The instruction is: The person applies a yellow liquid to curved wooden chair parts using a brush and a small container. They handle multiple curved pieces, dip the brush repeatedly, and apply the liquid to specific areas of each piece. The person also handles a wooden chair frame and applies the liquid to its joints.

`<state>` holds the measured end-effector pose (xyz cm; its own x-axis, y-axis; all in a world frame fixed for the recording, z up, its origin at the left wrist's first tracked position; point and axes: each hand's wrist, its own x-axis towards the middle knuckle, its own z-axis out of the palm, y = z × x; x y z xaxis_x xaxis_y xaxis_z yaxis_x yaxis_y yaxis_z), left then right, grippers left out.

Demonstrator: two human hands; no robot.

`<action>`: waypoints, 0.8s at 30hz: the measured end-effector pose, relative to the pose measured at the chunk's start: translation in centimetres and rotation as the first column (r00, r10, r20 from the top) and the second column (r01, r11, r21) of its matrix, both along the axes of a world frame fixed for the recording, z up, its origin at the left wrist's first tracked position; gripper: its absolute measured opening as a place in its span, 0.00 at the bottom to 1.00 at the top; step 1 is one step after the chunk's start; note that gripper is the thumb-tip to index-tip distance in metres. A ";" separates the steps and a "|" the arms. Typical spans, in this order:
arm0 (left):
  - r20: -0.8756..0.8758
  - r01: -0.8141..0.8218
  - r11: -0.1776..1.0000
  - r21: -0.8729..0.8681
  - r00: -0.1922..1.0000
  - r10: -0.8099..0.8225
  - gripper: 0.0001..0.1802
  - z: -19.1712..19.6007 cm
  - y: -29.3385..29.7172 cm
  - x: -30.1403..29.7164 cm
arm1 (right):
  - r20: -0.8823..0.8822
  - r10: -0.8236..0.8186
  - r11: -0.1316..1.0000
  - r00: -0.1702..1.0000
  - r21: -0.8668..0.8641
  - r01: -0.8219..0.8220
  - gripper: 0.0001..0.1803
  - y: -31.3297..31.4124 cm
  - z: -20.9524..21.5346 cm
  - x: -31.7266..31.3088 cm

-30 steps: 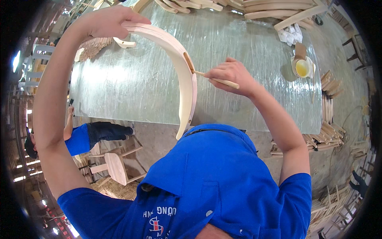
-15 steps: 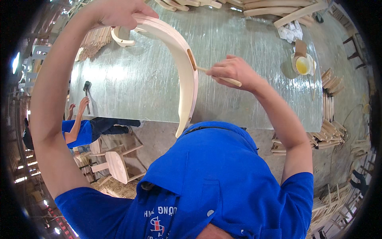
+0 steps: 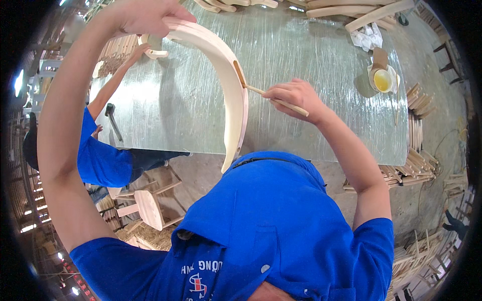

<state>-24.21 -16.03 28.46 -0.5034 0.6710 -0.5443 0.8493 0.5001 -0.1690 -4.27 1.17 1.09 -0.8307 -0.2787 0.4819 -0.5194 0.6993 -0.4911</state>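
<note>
My left hand (image 3: 150, 17) grips the upper end of a curved wooden chair part (image 3: 230, 90), pale and bent like a hoop. Its lower end reaches down to my waist at the table's near edge. A long slot (image 3: 239, 74) in its outer edge looks yellow-brown inside. In my right hand (image 3: 295, 98), closed fingers hold a thin wooden stick (image 3: 286, 104), whose tip touches the lower end of the slot. Toward the right of the table stands a small cup (image 3: 382, 81) of yellow liquid, probably glue.
The table (image 3: 311, 135) is covered in clear film. A co-worker (image 3: 103, 155) at the left reaches over it, near a mallet (image 3: 113, 122). White crumpled paper (image 3: 366, 37) and wooden pieces (image 3: 341, 11) lie at the far side. A wooden chair frame (image 3: 149, 208) stands on the floor.
My right hand and the stick have shifted slightly down and right, with the tip still at the slot. The co-worker has let go of the mallet and now reaches for a curved piece.
</note>
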 end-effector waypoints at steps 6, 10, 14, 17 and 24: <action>-0.258 0.045 0.992 -0.119 0.963 -0.074 0.24 -0.9 1.4 0.9 | 0.085 -0.058 0.982 0.995 -0.175 0.072 0.09 0.2 -0.2 -0.5; -0.380 0.111 0.979 -0.168 0.909 -0.169 0.17 -1.8 2.8 0.6 | -0.064 -0.052 0.960 0.997 -0.279 0.032 0.09 1.7 0.8 -2.3; -0.395 0.090 0.957 -0.274 0.897 -0.198 0.18 -3.0 5.7 1.3 | 0.040 0.017 0.949 0.999 -0.315 -0.004 0.09 2.9 1.0 -2.4; -0.396 0.082 0.940 -0.332 0.892 -0.217 0.19 -3.8 9.0 2.3 | 0.086 0.024 0.914 0.996 -0.405 0.013 0.09 4.0 -0.2 -2.2; -0.369 0.107 0.899 -0.424 0.886 -0.279 0.21 -6.6 14.8 4.5 | 0.327 -0.003 0.863 0.945 -0.476 0.168 0.10 4.0 -4.5 0.1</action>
<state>-19.67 -1.25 21.87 -0.6196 0.5614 -0.5485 0.7301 0.1558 -0.6653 -4.16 5.14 -3.44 -0.9671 0.0056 0.2542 -0.2355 0.3571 -0.9039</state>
